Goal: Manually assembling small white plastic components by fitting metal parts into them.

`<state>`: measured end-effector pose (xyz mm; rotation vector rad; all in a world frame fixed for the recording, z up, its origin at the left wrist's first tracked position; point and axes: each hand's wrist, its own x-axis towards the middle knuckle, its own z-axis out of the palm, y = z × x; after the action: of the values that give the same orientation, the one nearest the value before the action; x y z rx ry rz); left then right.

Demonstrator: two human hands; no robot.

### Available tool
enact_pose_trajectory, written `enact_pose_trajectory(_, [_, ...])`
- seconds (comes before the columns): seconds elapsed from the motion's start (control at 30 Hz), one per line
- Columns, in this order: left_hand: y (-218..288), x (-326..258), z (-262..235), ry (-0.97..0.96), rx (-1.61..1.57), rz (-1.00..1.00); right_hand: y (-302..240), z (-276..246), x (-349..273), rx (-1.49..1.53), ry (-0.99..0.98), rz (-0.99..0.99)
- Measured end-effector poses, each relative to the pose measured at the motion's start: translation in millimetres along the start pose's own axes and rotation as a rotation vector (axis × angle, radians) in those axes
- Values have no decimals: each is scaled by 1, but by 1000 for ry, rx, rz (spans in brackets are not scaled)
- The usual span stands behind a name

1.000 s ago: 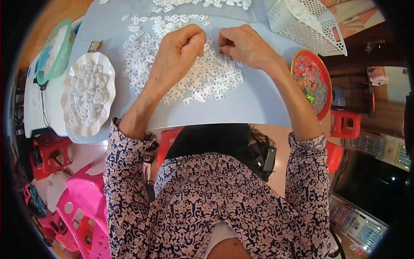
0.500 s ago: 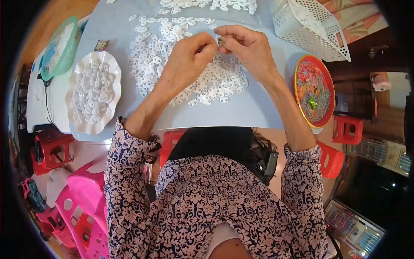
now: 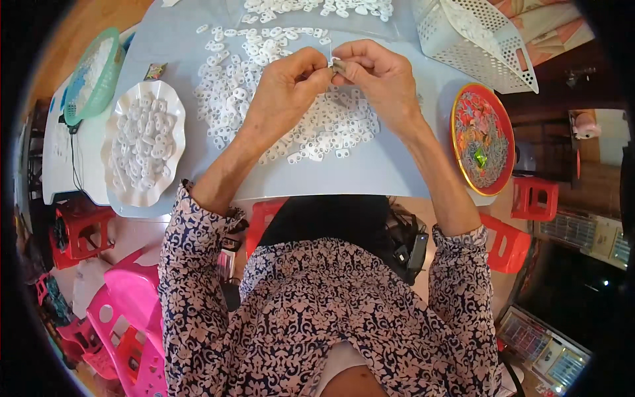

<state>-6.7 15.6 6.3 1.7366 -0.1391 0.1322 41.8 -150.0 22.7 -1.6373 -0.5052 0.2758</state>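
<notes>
small grey piece (image 3: 338, 65), pinched between the fingertips of my left hand (image 3: 286, 92) and my right hand (image 3: 378, 78), both closed tight on it and touching. it sits raised above the heap of white plastic pieces (image 3: 317, 122) just under my fingers. left of my left hand is a scalloped white dish (image 3: 112, 173) of the same pieces; right of my right hand, a red tray (image 3: 459, 109).

Pale blue bench (image 3: 370, 178) on an orange-brown wooden floor (image 3: 79, 33). Red plastic stools (image 3: 534, 197) right and lower left; pink plastic chair (image 3: 126, 311) lower left. White side table (image 3: 59, 172) left. Even daylight.
</notes>
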Motion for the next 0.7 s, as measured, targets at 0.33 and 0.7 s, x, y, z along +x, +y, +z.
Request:
enact_pose_trajectory(0.33, [7, -1, 2, 26, -23, 15, 1, 6, -3, 37, 103, 2])
enact_pose_trajectory(0.7, [6, -2, -1, 29, 52, 33, 7, 6, -5, -89, 50, -99])
